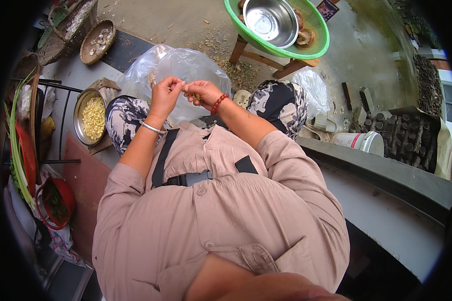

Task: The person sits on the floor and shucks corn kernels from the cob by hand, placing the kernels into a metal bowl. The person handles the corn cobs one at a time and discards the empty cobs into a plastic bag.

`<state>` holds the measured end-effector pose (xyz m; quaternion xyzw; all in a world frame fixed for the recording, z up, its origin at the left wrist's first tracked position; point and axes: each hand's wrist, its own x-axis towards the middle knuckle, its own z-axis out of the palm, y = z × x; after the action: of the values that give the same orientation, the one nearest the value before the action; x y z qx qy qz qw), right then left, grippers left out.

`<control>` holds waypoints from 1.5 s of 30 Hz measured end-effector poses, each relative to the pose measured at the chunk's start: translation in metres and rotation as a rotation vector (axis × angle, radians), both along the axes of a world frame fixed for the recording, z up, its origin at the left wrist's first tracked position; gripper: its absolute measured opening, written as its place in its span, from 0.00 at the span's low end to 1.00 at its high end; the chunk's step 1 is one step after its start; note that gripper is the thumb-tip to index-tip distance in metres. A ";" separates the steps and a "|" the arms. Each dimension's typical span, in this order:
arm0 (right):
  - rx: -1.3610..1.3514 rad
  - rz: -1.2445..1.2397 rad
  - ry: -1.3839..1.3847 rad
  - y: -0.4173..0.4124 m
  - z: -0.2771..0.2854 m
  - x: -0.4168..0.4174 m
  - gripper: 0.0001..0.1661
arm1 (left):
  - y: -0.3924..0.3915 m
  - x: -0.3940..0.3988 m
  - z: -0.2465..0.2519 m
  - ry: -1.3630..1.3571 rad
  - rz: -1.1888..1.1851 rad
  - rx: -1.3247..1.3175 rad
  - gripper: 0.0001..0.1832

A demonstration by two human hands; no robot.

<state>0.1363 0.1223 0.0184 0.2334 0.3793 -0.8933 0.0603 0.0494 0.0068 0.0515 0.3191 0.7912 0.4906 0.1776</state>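
My left hand (165, 94), with a silver bangle at the wrist, meets my right hand (205, 93) fingertip to fingertip above my lap. Thumbs and forefingers pinch at a small pale piece, mostly hidden by the fingers. Curled fingers of my right hand also hold a few yellowish-brown pieces (197, 97), too small to name surely. Red beads (219, 103) circle that wrist. Under both hands a large clear plastic bag (196, 66) spreads between my knees. To the left, a steel bowl (76, 119) holds many pale yellow shelled beans or kernels (93, 118).
A green plastic colander (324, 41) holding a steel basin (273, 37) stands on a wooden stool (282, 69) ahead. Wicker baskets (83, 49) sit at upper left. A red basket (68, 199) is at left. Right lie a white bucket (361, 142) and stacked dark logs (403, 139).
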 end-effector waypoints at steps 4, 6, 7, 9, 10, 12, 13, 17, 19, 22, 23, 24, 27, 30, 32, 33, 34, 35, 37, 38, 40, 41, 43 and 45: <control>0.011 0.003 0.003 -0.002 -0.003 -0.001 0.05 | 0.000 0.002 0.003 0.024 0.002 0.025 0.07; 0.014 -0.002 0.005 -0.002 -0.002 -0.001 0.05 | -0.001 0.002 0.002 -0.009 0.000 0.009 0.07; 0.024 -0.005 0.011 -0.002 -0.002 -0.001 0.05 | -0.001 0.000 -0.001 -0.036 -0.010 0.019 0.07; 0.036 -0.010 0.023 -0.002 -0.003 -0.001 0.05 | -0.002 -0.001 -0.011 -0.091 -0.031 0.034 0.08; 0.045 -0.013 0.030 -0.002 -0.004 -0.002 0.05 | -0.002 -0.001 -0.013 -0.109 -0.029 0.051 0.08; 0.045 -0.013 0.037 -0.001 -0.003 -0.002 0.05 | -0.001 -0.002 -0.017 -0.147 -0.024 0.083 0.08; 0.044 -0.013 0.040 -0.001 -0.003 -0.002 0.05 | -0.001 -0.002 -0.016 -0.211 -0.008 0.083 0.07; 0.043 -0.008 0.040 0.003 -0.009 -0.001 0.05 | 0.003 0.000 -0.013 -0.422 0.025 0.095 0.06; -0.013 -0.027 0.022 -0.001 -0.009 -0.003 0.06 | 0.000 0.000 -0.009 -0.616 0.044 0.141 0.06; -0.153 -0.194 -0.027 0.005 -0.002 -0.003 0.07 | -0.002 -0.007 0.004 -1.001 0.074 0.296 0.05; -0.224 -0.217 -0.037 0.008 -0.007 -0.004 0.08 | -0.006 -0.011 0.003 -1.115 0.066 0.365 0.05; -0.316 -0.240 -0.011 0.011 -0.008 -0.003 0.10 | -0.009 -0.017 -0.001 -1.223 0.060 0.439 0.05; -0.378 -0.252 0.047 0.015 -0.008 -0.003 0.14 | -0.014 -0.019 0.005 -1.190 0.069 0.443 0.05; -0.423 -0.228 0.089 0.016 -0.010 -0.003 0.19 | -0.014 -0.015 0.004 -1.019 0.057 0.356 0.05; -0.478 -0.187 0.157 0.017 -0.011 -0.004 0.21 | -0.014 -0.014 0.004 -0.901 0.052 0.281 0.06; -0.478 -0.184 0.182 0.016 -0.010 -0.003 0.22 | -0.013 -0.012 0.004 -0.853 0.049 0.241 0.06; -0.483 -0.175 0.199 0.015 -0.007 -0.003 0.23 | -0.013 -0.010 0.005 -0.807 0.045 0.200 0.07; -0.487 -0.167 0.217 0.014 -0.005 -0.004 0.24 | -0.013 -0.007 0.006 -0.742 0.041 0.209 0.08; -0.486 -0.161 0.221 0.014 -0.003 -0.003 0.25 | -0.009 -0.002 0.014 -0.612 0.023 0.227 0.09; -0.486 -0.159 0.224 0.013 -0.003 -0.002 0.26 | -0.009 -0.002 0.012 -0.594 0.002 0.226 0.08; -0.485 -0.131 0.230 0.012 0.000 -0.003 0.27 | -0.009 -0.006 -0.004 -0.483 -0.027 0.232 0.08; -0.484 -0.118 0.233 0.011 0.000 -0.004 0.27 | -0.010 -0.008 -0.012 -0.428 -0.042 0.234 0.08; -0.499 -0.098 0.246 0.012 -0.001 -0.003 0.29 | -0.008 -0.005 -0.008 -0.382 -0.050 0.207 0.08; -0.513 -0.071 0.266 0.011 0.000 -0.002 0.30 | -0.007 -0.004 -0.008 -0.287 -0.063 0.164 0.08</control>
<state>0.1340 0.1337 0.0181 0.1042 0.1370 -0.9844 0.0359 0.0452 -0.0005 0.0437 0.2836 0.7048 0.5881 0.2774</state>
